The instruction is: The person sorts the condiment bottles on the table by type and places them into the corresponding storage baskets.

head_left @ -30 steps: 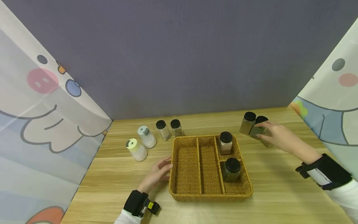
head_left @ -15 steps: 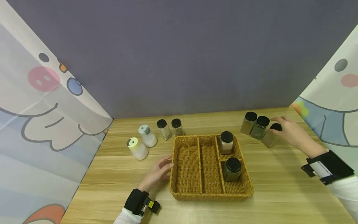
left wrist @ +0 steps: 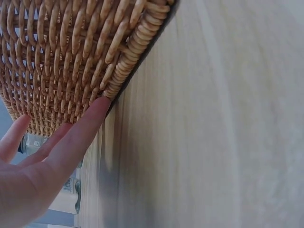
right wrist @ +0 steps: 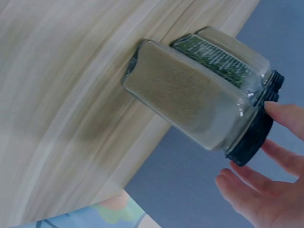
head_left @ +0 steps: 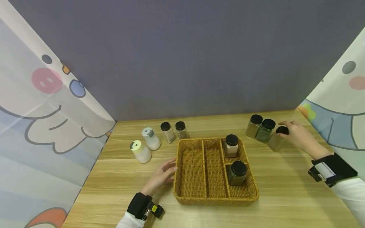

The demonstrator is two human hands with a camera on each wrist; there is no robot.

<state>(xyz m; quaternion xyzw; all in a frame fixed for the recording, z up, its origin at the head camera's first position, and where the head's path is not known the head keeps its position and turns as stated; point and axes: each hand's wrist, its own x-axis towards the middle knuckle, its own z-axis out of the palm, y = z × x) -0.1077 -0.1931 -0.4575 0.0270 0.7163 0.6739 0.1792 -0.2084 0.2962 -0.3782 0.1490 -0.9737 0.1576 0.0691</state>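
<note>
Right hand point(head_left: 299, 135) nearer, fingers pinching the lid point(right wrist: 251, 135) atop the upright tan-powder jar point(head_left: 274, 141); left hand point(head_left: 160, 177) straight-fingered against basket point(head_left: 214, 201).

Since 1 s ago: right hand point(head_left: 298, 136) shifted to the right, from in front of the green-filled jar point(head_left: 263, 134) to the rightmost, brown-filled jar point(head_left: 275, 141). Fingers and thumb now pinch that jar's black lid point(head_left: 282, 130). Green-filled jar, partly covered at first, now in plain view; brown-filled jar mostly uncovered. Right wrist strap point(head_left: 340, 164) carried slightly right.
</note>
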